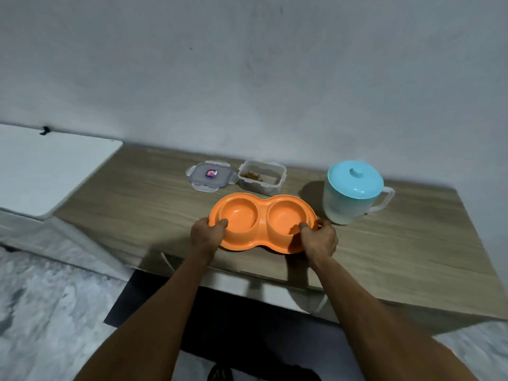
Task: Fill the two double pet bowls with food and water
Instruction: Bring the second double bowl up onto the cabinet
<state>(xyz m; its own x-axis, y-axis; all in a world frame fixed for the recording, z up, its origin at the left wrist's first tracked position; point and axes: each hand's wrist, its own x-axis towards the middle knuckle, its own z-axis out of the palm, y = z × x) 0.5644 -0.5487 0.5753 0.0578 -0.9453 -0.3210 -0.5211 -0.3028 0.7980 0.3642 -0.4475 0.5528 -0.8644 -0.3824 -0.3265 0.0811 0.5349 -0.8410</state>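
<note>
An orange double pet bowl [262,215] sits near the front of the wooden table [137,193]; both of its wells look empty. My left hand [205,237] grips its left rim, thumb hooked over the edge. At the right rim my right hand [320,240] holds the bowl the same way. Behind the bowl stands an open clear container [261,177] with a little brown pet food in it. Its lid [211,176] lies flat just to its left. A translucent jug with a blue lid [353,192] stands to the right of the bowl.
A white board or tabletop [46,166] adjoins the table on the left. A grey wall runs right behind the table. The floor lies below at the left, and a dark gap shows under the table's front edge.
</note>
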